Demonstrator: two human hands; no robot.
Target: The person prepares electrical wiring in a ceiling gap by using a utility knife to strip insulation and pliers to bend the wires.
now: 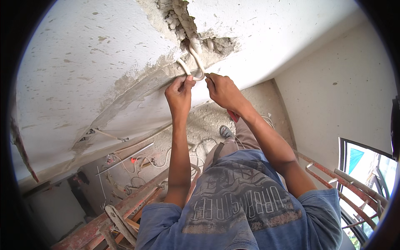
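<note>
A thick white cable [197,58] comes out of a broken-out gap [179,21] in the white wall and bends into a loop. My left hand [179,93] pinches the bottom of this loop between thumb and fingers. Against the loop's right side, my right hand [226,92] is closed, its fingertips at the bend. A small dark tip shows there; what the fingers hold is mostly hidden. Just below my right wrist a red piece [233,116] peeks out, and I cannot tell whether it belongs to something in that hand.
Rusty scaffold rails [346,183] stand on my right, and more red-brown frame bars [121,208] on my left. Loose cables [143,158] and rubble [208,118] lie on the floor far below. A grey mortar strip [121,91] crosses the wall. A window [366,166] is at right.
</note>
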